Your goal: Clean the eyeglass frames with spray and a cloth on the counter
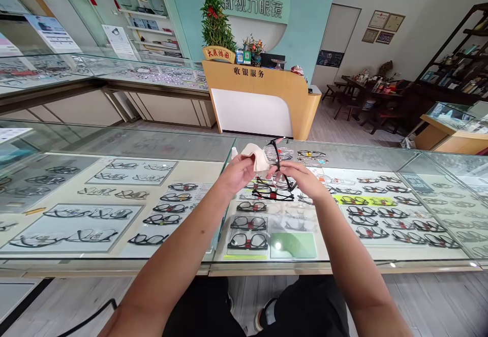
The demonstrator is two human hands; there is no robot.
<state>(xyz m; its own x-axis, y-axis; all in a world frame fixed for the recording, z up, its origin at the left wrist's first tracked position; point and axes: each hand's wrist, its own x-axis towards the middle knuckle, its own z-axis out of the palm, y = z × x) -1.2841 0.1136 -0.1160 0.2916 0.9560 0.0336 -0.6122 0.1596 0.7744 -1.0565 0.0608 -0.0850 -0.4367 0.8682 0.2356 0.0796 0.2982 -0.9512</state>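
Above the glass display counter (175,149), my left hand (237,175) holds a pale cream cloth (257,156), its fingers pinched on the fabric. My right hand (301,177) grips a pair of black-framed glasses (275,155) with its fingers. The glasses are turned on end, and the cloth lies close against their left side; whether it touches a lens cannot be made out. Under the glass, just below both hands, rows of eyeglasses (248,223) lie on the shelf.
A green pad (293,245) lies inside the case at the front. Beyond the counter stands a wooden reception desk (263,80) with a plant (217,27) on it. Another glass case (152,75) runs along the back left. Dark wooden furniture (366,90) stands at the back right.
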